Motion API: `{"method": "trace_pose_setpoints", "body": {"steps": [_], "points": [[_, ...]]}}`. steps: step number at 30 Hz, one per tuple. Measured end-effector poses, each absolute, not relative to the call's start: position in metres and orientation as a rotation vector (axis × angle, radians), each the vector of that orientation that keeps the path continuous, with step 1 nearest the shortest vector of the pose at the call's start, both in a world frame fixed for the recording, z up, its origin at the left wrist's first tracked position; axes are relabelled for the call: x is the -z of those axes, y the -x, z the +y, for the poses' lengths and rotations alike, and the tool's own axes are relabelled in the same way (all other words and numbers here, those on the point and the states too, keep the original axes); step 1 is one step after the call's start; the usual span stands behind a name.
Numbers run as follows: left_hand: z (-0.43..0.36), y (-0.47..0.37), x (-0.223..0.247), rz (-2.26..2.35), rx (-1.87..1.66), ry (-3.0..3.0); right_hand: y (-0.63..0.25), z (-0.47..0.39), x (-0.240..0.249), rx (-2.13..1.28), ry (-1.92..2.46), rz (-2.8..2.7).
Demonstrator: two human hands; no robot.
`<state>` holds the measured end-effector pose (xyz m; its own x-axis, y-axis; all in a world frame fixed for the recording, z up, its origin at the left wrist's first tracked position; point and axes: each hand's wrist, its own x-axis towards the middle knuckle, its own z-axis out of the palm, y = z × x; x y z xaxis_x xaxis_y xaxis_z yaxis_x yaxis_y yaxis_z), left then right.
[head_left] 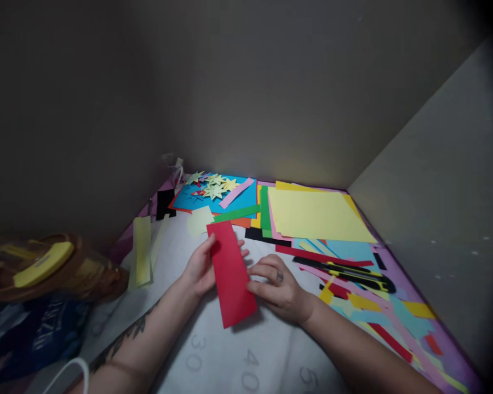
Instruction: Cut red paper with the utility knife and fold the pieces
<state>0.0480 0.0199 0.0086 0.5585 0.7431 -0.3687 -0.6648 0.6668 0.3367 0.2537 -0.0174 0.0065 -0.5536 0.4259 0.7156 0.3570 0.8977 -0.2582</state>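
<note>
A red paper rectangle (232, 279) is held up, tilted, above a white sheet (230, 355) printed with numbers. My left hand (204, 264) grips its left edge, thumb in front and fingers behind, with fingertips showing past the right edge. On the lower right edge, my right hand (280, 289) pinches the paper between curled fingers and thumb; a ring or small mark shows on one finger. Just right of that hand lies a black and yellow utility knife (345, 272). Beyond the paper are a green strip (237, 214) and a pale green piece (200, 220).
Several paper stars (215, 189) lie on blue paper (189, 203) at the back. A stack of yellow sheets (320, 213) sits at back right, with scattered scraps (394, 317) in front. Pale strips (142, 251), a brown bowl (8, 282) and a blue bag (45, 334) are left.
</note>
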Motion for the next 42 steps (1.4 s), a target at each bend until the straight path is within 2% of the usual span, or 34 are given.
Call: {"method": "trace_pose_setpoints", "body": {"steps": [6, 13, 21, 42], "points": [[0.022, -0.05, -0.012, 0.754, -0.961, -0.391, -0.254, -0.017, -0.002, -0.275, 0.653, -2.207], [0.01, -0.062, -0.021, 0.79, -1.055, -0.508, -0.24, -0.013, 0.01, -0.924, 1.193, -1.739], [0.005, -0.07, -0.019, 0.781, -1.034, -0.529, -0.236, -0.009, 0.015, -1.391, 1.34, -1.363], [0.002, -0.072, -0.007, 0.764, -1.004, -0.674, -0.236, -0.005, 0.015, -1.365, 1.42, -1.187]]}}
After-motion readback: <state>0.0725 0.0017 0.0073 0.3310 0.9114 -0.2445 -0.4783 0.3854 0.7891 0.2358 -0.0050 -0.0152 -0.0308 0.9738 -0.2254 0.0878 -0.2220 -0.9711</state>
